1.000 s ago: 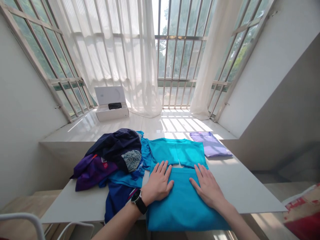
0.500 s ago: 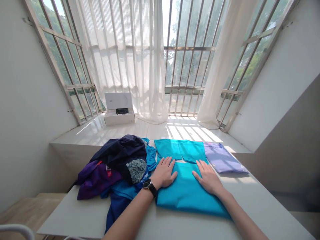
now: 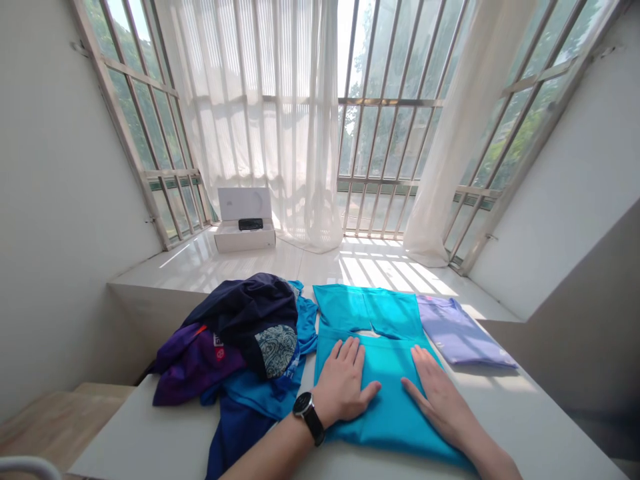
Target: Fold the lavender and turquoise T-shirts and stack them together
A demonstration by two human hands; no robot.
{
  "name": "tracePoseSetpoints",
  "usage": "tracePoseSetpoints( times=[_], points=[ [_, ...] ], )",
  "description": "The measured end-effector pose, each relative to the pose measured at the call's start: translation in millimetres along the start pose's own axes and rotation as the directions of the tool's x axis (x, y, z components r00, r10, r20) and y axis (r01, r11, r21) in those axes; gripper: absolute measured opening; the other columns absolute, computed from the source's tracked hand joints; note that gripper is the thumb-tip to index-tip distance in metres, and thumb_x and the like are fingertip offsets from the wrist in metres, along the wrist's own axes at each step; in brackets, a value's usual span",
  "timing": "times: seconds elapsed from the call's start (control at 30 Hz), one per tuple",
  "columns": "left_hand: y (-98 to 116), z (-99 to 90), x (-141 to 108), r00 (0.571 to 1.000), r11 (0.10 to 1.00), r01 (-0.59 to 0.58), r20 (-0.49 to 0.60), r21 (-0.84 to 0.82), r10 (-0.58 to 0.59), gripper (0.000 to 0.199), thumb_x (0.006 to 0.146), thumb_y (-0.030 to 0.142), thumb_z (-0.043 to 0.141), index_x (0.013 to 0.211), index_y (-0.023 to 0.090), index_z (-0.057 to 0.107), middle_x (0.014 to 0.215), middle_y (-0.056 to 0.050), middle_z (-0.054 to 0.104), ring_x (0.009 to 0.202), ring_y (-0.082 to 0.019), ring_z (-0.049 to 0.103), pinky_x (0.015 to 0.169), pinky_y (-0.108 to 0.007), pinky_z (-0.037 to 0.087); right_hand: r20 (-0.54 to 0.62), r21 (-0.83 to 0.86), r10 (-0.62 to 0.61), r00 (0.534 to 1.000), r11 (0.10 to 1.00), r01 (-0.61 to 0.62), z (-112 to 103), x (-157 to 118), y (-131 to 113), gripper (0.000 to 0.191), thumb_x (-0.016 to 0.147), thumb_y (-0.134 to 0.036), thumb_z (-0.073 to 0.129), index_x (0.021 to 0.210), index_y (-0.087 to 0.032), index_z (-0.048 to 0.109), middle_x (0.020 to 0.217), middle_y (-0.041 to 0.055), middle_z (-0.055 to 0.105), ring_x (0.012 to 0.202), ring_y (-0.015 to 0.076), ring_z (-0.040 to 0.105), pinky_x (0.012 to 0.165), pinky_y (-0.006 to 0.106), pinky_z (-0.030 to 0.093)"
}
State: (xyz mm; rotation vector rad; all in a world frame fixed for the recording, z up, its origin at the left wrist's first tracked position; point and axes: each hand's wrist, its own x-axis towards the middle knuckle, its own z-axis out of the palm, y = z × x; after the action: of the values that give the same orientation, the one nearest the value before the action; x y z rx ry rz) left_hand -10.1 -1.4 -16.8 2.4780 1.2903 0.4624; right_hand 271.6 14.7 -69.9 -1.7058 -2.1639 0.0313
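A teal garment (image 3: 383, 417), partly folded, lies on the white table, its near half doubled over and its far part spread flat with a small gap in the cloth between. My left hand (image 3: 345, 383), with a black-strapped watch above it on the wrist, rests flat on the left side of the folded part, thumb out to the side. On the right side of the same cloth lies my right hand (image 3: 437, 393), fingers stretched forward and thumb apart. Neither hand grips the fabric. Its exact kind of garment I cannot tell.
Left of the teal cloth is a heap of dark, purple and blue clothes (image 3: 245, 307). A folded lavender garment (image 3: 467, 333) lies to the right. On the windowsill stands an open white box (image 3: 245, 240) with a black object (image 3: 251, 224) in it. The white table (image 3: 130, 433) holds the clothes.
Both hands have slid nearer to me over the teal cloth, still flat on it. The whole view has shifted slightly.
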Motion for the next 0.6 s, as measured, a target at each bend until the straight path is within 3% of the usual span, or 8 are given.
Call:
tracePoseSetpoints(
  times=[0.17, 0.47, 0.6],
  points=[
    [2, -9.5, -2, 1.000, 1.000, 0.009, 0.001, -0.003, -0.009, 0.082, 0.101, 0.068, 0.019, 0.159, 0.010, 0.027, 0.166, -0.015, 0.022, 0.154, -0.032, 0.017, 0.127, -0.052, 0.010, 0.133, -0.093, 0.022, 0.991, 0.996, -0.009, -6, -12, -8, 0.081, 0.096, -0.065, 0.036, 0.155, -0.009, 0.038, 0.162, 0.0147, 0.035, 0.150, 0.0333, 0.031, 0.123, 0.054, 0.030],
    [-10, -8.0, -3, 1.000, 0.999, -0.025, 0.014, 0.039, 0.025, 0.080, 0.101, 0.069, 0.022, 0.158, 0.014, 0.031, 0.165, -0.014, 0.025, 0.154, -0.030, 0.021, 0.126, -0.049, 0.017, 0.128, -0.100, 0.033, 0.991, 0.995, -0.020, -12, -7, -14, 0.078, 0.096, -0.063, 0.037, 0.153, -0.009, 0.040, 0.161, 0.0149, 0.037, 0.150, 0.0321, 0.032, 0.123, 0.053, 0.031],
    [-9, -11.8, -6, 1.000, 0.996, -0.001, 0.001, 0.087, 0.001, 0.080, 0.100, 0.068, 0.028, 0.157, 0.012, 0.033, 0.165, -0.015, 0.026, 0.153, -0.032, 0.021, 0.125, -0.051, 0.019, 0.080, -0.033, 0.046, 0.996, 0.999, -0.043, -19, -10, -14, 0.068, 0.098, -0.057, 0.038, 0.147, -0.013, 0.050, 0.157, 0.0137, 0.045, 0.145, 0.0313, 0.042, 0.119, 0.052, 0.038]
  ],
)
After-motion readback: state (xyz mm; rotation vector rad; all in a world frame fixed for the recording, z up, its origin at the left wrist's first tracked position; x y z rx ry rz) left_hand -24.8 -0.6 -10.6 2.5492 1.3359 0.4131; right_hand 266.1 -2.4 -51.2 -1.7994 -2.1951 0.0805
